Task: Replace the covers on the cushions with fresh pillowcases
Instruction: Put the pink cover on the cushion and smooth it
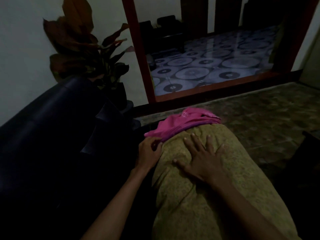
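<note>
1. Head view: the cushion (207, 196), in an olive patterned cover, is lying lengthwise in front of the person, its far end reaching toward the carpet (259, 118).
2. A pink pillowcase (181, 122) is sitting bunched over the cushion's far end, its hem crossing the olive fabric.
3. A dark sofa (43, 127) is crowding the cushion's left edge; open carpet is lying to the right and beyond.
4. A plant (78, 45) is standing behind the sofa arm, near a doorway (207, 66).
5. The left hand (149, 153) is pinching the pillowcase's near-left corner, fingers curled on the fabric.
6. The right hand (202, 156) is pressing flat on the cushion, fingers spread apart.
</note>
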`<action>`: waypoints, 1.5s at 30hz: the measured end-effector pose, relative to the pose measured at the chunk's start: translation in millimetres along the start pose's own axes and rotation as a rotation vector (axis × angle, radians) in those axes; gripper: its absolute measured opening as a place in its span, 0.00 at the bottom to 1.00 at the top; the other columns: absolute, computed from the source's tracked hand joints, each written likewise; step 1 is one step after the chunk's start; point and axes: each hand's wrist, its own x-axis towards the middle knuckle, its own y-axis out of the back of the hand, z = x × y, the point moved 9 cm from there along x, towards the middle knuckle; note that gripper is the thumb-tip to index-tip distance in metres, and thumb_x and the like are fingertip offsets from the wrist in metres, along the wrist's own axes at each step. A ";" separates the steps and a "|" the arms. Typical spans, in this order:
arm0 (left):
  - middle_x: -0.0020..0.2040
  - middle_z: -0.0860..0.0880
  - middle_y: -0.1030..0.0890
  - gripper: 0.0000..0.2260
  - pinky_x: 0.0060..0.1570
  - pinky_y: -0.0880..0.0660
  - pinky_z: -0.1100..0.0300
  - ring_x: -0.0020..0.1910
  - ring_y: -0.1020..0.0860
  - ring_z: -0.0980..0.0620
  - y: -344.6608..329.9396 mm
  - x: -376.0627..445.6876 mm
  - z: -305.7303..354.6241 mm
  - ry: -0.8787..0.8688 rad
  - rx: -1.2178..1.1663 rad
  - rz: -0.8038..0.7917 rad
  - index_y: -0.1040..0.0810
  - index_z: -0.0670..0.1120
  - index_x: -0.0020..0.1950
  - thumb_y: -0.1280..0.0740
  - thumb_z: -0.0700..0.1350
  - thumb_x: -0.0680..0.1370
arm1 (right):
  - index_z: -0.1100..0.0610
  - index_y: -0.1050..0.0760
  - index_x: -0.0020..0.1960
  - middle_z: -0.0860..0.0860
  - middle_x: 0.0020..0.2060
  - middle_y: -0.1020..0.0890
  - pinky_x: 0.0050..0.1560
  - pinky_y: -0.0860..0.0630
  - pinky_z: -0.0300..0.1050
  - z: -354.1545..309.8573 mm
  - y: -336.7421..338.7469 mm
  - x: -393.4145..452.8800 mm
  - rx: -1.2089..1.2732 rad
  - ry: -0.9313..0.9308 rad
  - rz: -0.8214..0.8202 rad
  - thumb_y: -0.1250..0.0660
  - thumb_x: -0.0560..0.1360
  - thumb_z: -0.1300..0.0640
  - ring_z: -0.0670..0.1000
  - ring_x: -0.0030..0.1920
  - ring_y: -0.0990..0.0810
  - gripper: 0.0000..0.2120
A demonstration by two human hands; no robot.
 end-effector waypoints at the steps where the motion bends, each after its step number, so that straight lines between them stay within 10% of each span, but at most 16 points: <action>1: 0.50 0.49 0.14 0.10 0.52 0.24 0.64 0.49 0.18 0.55 -6.3 3.9 5.2 -0.008 -0.007 -0.018 0.14 0.46 0.54 0.27 0.38 0.73 | 0.38 0.58 0.81 0.41 0.82 0.59 0.70 0.66 0.79 -1.3 -1.2 -0.3 -0.001 0.004 0.003 0.54 0.69 0.19 0.63 0.80 0.66 0.46; 5: 0.52 0.47 0.14 0.12 0.57 0.23 0.59 0.53 0.17 0.51 -29.2 16.1 29.8 -0.030 0.000 -0.082 0.14 0.45 0.57 0.28 0.37 0.74 | 0.38 0.57 0.81 0.42 0.82 0.58 0.70 0.66 0.78 1.2 1.5 -1.7 -0.006 0.004 0.047 0.54 0.70 0.19 0.62 0.80 0.65 0.45; 13: 0.43 0.48 0.14 0.10 0.36 0.23 0.59 0.39 0.17 0.53 -13.9 -37.0 72.5 -0.230 0.050 -0.126 0.13 0.47 0.51 0.31 0.39 0.73 | 0.38 0.57 0.81 0.42 0.82 0.57 0.69 0.68 0.78 4.7 -7.9 3.5 0.020 -0.030 -0.021 0.52 0.71 0.21 0.61 0.79 0.68 0.44; 22: 0.60 0.48 0.20 0.18 0.57 0.25 0.52 0.60 0.22 0.46 -60.8 32.4 95.7 -0.214 0.282 -0.222 0.21 0.49 0.63 0.34 0.42 0.73 | 0.38 0.48 0.81 0.47 0.82 0.52 0.72 0.65 0.75 54.6 35.0 9.5 0.000 -0.098 0.015 0.52 0.72 0.21 0.61 0.81 0.57 0.42; 33: 0.38 0.46 0.16 0.08 0.35 0.30 0.57 0.36 0.20 0.46 -134.2 36.1 170.4 -0.424 0.207 -0.439 0.18 0.46 0.41 0.33 0.48 0.76 | 0.41 0.60 0.82 0.45 0.82 0.57 0.75 0.52 0.72 74.2 2.2 -5.1 0.147 -0.171 -0.067 0.60 0.68 0.20 0.63 0.81 0.60 0.48; 41: 0.51 0.48 0.17 0.15 0.47 0.23 0.54 0.48 0.20 0.48 -154.9 57.3 178.8 -0.365 0.220 -0.469 0.19 0.48 0.57 0.31 0.50 0.72 | 0.40 0.59 0.82 0.46 0.82 0.56 0.76 0.58 0.72 92.4 21.5 -7.1 0.251 -0.216 -0.036 0.49 0.68 0.19 0.62 0.81 0.58 0.49; 45: 0.42 0.43 0.18 0.01 0.41 0.24 0.51 0.45 0.18 0.41 -193.1 74.1 207.1 -0.367 0.408 -0.554 0.20 0.45 0.42 0.31 0.41 0.73 | 0.43 0.62 0.82 0.56 0.81 0.62 0.75 0.55 0.71 111.3 13.4 -18.2 0.372 -0.456 -0.130 0.45 0.60 0.14 0.71 0.79 0.56 0.60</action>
